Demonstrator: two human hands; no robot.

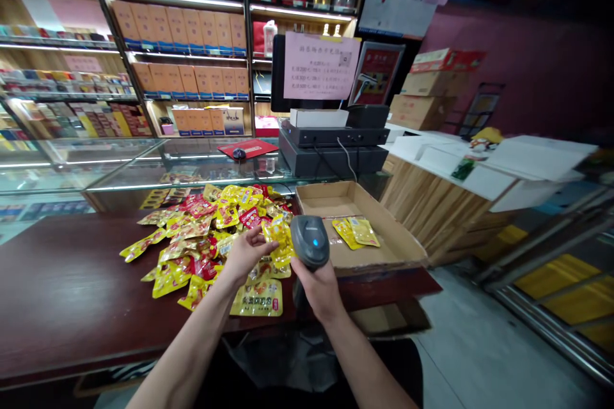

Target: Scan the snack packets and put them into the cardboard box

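Note:
My right hand (319, 287) is wrapped round the grip of a dark grey barcode scanner (309, 233), which shows a small blue light on top. Just left of the scanner head, a shiny yellow snack packet (279, 238) is pinched by my left hand (247, 255), its fingertips partly hidden behind it. A heap of yellow, red and gold snack packets (192, 230) spreads over the dark wooden table (71, 281) beyond and left of that hand. One flat yellow packet (259, 298) lies at the heap's near edge. Inside an open cardboard box (398, 230), to the right, are two yellow packets (357, 232).
Behind the table runs a glass counter (192, 160) with a red mouse pad (261, 148), a mouse (238, 153) and a black cash register (330, 153). Shelves of boxed goods (182, 25) line the back wall. A white-topped wooden counter (432, 198) stands right.

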